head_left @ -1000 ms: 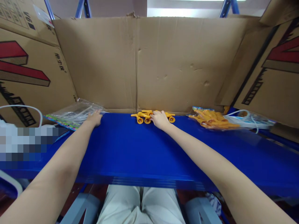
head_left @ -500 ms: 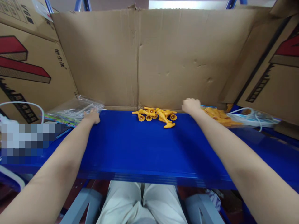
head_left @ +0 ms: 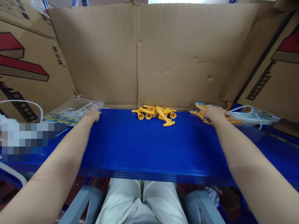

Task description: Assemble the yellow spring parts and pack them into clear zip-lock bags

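My left hand [head_left: 92, 114] rests on the near right end of some clear plastic bags [head_left: 78, 104] at the left, its fingers apart and lying on the film. On the right, my right hand [head_left: 215, 112] reaches onto a clear bag of orange-yellow plastic pieces [head_left: 198, 114]; its fingers are hidden among them. Between the hands, against the back cardboard, lies a small loose pile of orange-yellow plastic pieces [head_left: 161, 113]. Several have flared, cup-like ends, and one at the front shows a T-shaped end.
A blue table [head_left: 144, 143] spans the view, walled at the back by a cardboard sheet [head_left: 175, 56]. Large cartons stand at left [head_left: 23, 68] and right [head_left: 277, 74]. White cable [head_left: 244, 107] and flat packs lie at the right. Chair arms [head_left: 81, 202] flank my legs.
My right hand has moved right, from beside the loose pile onto the bagged orange-yellow pieces. My left hand stays at the plastic bags, its fingers slightly more spread.
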A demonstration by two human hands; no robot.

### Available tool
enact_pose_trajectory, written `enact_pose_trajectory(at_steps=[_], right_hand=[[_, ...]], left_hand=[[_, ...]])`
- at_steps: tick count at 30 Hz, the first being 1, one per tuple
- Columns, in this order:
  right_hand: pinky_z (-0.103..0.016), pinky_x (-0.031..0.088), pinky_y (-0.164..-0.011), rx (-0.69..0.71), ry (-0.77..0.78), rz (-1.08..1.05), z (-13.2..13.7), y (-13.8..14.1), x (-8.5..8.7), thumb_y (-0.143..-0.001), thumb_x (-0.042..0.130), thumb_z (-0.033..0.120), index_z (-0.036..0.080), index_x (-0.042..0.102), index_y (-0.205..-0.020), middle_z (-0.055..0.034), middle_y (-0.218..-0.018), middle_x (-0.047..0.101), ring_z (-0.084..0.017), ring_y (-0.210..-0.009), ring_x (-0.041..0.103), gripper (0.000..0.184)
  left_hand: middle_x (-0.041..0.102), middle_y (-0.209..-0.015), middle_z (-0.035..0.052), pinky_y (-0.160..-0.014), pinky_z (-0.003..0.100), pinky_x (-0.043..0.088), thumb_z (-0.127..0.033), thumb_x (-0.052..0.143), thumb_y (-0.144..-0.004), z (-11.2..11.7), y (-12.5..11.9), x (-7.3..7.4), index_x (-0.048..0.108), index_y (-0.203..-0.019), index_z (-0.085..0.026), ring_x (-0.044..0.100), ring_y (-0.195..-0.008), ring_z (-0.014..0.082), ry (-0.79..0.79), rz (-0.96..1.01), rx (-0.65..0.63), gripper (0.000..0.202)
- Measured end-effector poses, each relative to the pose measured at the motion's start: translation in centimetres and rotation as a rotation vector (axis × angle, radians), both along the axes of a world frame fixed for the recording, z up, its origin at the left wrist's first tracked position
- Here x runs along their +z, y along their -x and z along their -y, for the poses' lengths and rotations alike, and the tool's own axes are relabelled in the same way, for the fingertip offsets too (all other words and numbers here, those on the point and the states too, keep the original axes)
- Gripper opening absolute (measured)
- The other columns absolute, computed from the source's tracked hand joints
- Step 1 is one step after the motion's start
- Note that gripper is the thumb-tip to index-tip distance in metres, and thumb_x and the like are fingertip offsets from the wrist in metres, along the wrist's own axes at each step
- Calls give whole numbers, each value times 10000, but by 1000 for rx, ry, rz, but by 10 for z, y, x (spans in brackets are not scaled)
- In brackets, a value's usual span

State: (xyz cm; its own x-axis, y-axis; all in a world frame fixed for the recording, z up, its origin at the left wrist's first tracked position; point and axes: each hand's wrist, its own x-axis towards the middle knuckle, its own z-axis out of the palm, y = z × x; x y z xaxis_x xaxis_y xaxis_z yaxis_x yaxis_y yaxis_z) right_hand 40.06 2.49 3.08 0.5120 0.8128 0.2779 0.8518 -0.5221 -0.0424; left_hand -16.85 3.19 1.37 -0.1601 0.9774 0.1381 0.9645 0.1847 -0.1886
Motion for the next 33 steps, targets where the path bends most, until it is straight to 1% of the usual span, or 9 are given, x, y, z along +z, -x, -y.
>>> enact_pose_trajectory(at_steps=[3,7,12,14,17,21,26,30,33], right_hand=[[-427,367,-844,16,-16,-11,-4,3,3,-770,604,235,23,467,-1262,-333,-1171,522,-346,-1185,458,553],[-438,353,-816,-69,-8,4,-5,9,8,-778,611,262,6,462,-1265,-347,-1140,521,-348,-1172,449,571],[-434,307,-822,-89,-43,159,-5,10,-2,-871,401,124,-6,552,-1188,-312,-1124,534,-317,-1120,463,375],[-435,298,-814,-84,-58,225,-4,8,-6,-879,337,84,11,582,-1156,-296,-1114,544,-310,-1104,472,377],[-416,306,-791,-69,-77,271,-1,4,-4,-877,327,75,6,583,-1142,-282,-1094,548,-314,-1086,489,375],[-384,322,-763,-32,-93,246,6,4,16,-888,342,98,-25,526,-1182,-281,-1096,519,-311,-1072,521,368],[-325,318,-674,103,-205,233,20,19,54,-840,509,208,1,469,-1188,-258,-1101,497,-279,-1028,551,406],[-321,307,-661,254,-341,230,31,52,80,-830,495,214,13,469,-1147,-242,-1099,500,-258,-962,565,376],[-308,330,-678,414,-415,207,33,88,87,-811,498,193,38,467,-1133,-212,-1125,505,-241,-914,562,359]], left_hand=[[233,-1506,113,-1040,635,134,-10,457,-757,-2,1,2,573,-1209,-174,180,-1383,294,2,-17,-36,495],[206,-1512,126,-1035,642,139,0,453,-758,-2,2,5,565,-1217,-167,134,-1395,294,52,-62,-77,501],[203,-1505,160,-1015,673,115,19,411,-780,1,2,7,557,-1197,-82,137,-1391,298,56,-71,-108,453],[203,-1502,169,-1021,666,110,13,385,-801,2,3,7,532,-1215,-53,145,-1390,294,79,-96,-98,444],[213,-1499,168,-1045,633,110,3,328,-834,5,4,5,454,-1285,-30,146,-1391,275,71,-142,-66,469],[213,-1500,167,-1055,618,114,-41,350,-848,5,6,4,373,-1347,-49,138,-1395,266,8,-137,-40,499],[195,-1506,169,-1071,594,99,-139,402,-863,-2,-11,12,342,-1373,-65,124,-1397,284,-67,-40,-102,520],[226,-1501,150,-1089,552,134,-190,415,-871,-10,-50,23,375,-1369,-109,152,-1393,281,-193,195,-269,506],[304,-1475,138,-1100,428,227,-201,481,-846,-15,-92,30,361,-1388,-145,260,-1363,251,-266,495,-422,557]])
